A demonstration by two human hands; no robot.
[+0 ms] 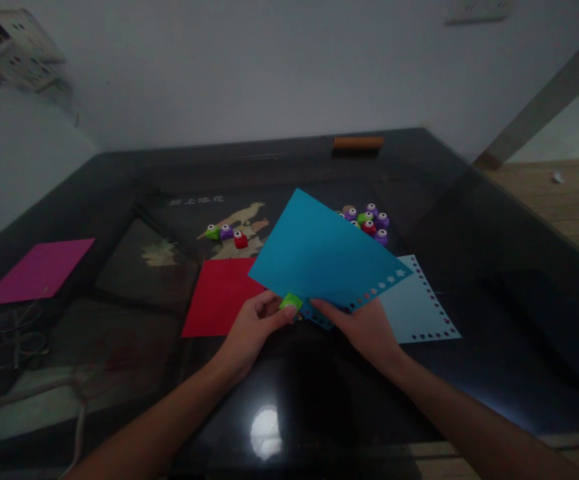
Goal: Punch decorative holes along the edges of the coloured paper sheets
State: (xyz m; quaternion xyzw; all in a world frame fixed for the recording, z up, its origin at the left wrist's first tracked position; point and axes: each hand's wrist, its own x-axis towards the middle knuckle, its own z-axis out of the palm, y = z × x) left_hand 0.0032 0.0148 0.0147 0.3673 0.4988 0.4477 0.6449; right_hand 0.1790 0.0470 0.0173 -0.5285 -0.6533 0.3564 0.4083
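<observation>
Your forearms (169, 415) reach up from the frame's bottom. At centre, your left hand (250, 328) grips the green punch (291, 301) by an edge of the blue sheet (319, 253), which your right hand (369, 331) pinches. Likely you're punching its border; another press calls for even spacing.

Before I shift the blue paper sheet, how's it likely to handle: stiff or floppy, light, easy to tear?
The blue paper sheet is probably fairly stiff, as it extends nearly flat beyond the right hand. It looks thin, so likely light. The edge may tear more readily where flower-shaped holes run close to the margin.
</observation>
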